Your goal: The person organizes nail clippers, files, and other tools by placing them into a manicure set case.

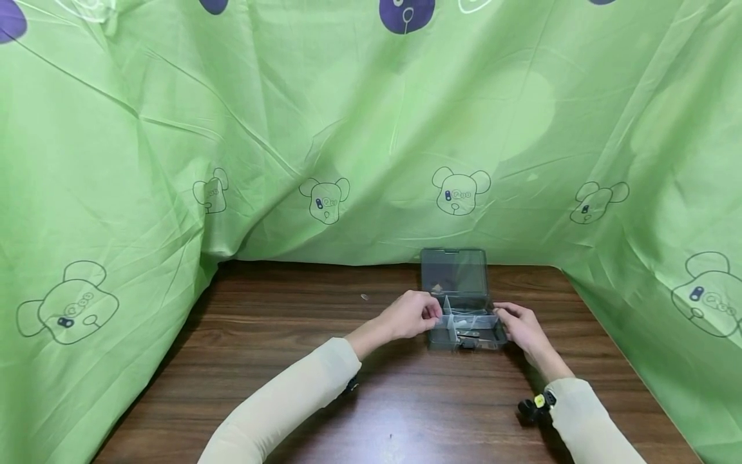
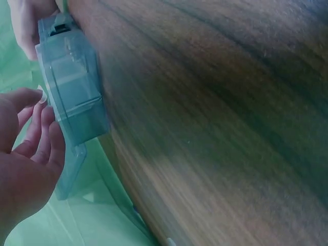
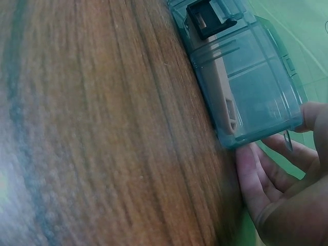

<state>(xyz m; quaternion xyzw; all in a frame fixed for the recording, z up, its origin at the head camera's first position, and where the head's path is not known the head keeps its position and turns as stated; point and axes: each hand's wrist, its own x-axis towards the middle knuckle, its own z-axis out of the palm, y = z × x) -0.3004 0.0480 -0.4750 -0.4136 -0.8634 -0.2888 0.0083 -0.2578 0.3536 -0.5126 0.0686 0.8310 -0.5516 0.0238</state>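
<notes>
A small grey see-through compartment box (image 1: 467, 343) stands on the table with its lid (image 1: 455, 274) raised at the back. Over its left compartments is my left hand (image 1: 410, 314); thumb and forefinger pinch a small whitish piece (image 2: 43, 96), too small to tell its kind. My right hand (image 1: 520, 327) holds the box's right end, thumb at the rim and fingers low on the corner. Clear dividers (image 1: 449, 325) part the inside, where small pale pieces and dark flat pieces lie. A long beige piece (image 3: 220, 84) shows through the front wall.
The box stands toward the back right of the brown wooden table (image 1: 290, 290). A tiny clear piece (image 1: 364, 297) lies on the wood left of it. Green cloth (image 1: 371, 142) with bear drawings hangs behind the table and along both sides.
</notes>
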